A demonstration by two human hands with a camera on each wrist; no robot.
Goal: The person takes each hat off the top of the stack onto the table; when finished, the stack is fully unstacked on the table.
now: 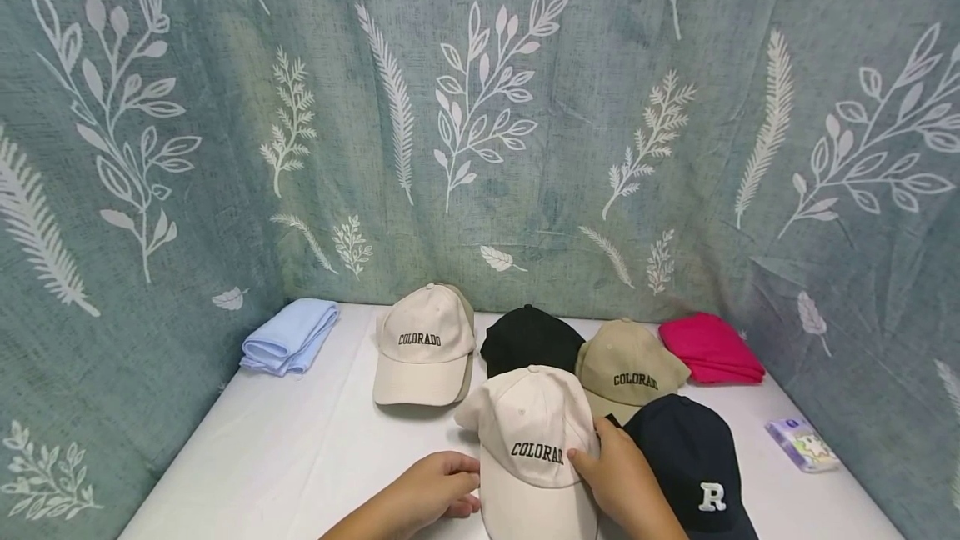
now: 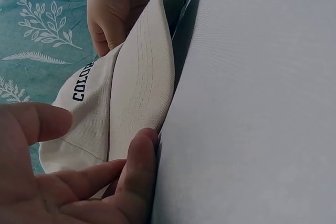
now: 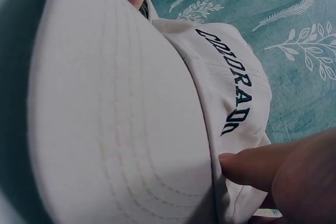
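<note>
A cream baseball cap [image 1: 536,440] with COLORADO on its front sits at the near middle of the white table, brim toward me. My right hand [image 1: 626,477] grips the cap's right side, with the thumb on the front panel by the last letters and the other fingers behind the fabric. On the opposite side, my left hand [image 1: 435,490] has its fingertips at the brim's edge. In the left wrist view, the left thumb [image 2: 50,121] stands apart from the fingers, over the crown side. Right of the cream cap lies a dark navy cap [image 1: 686,457] with a white R.
Behind are a black cap [image 1: 528,340], a khaki COLORADO cap [image 1: 626,365] and stacked cream caps [image 1: 423,344]. Folded blue cloth [image 1: 292,336] lies back left, folded red cloth [image 1: 708,348] back right. A small purple pack [image 1: 802,444] is at the right. Patterned curtains [image 1: 480,148] enclose the table.
</note>
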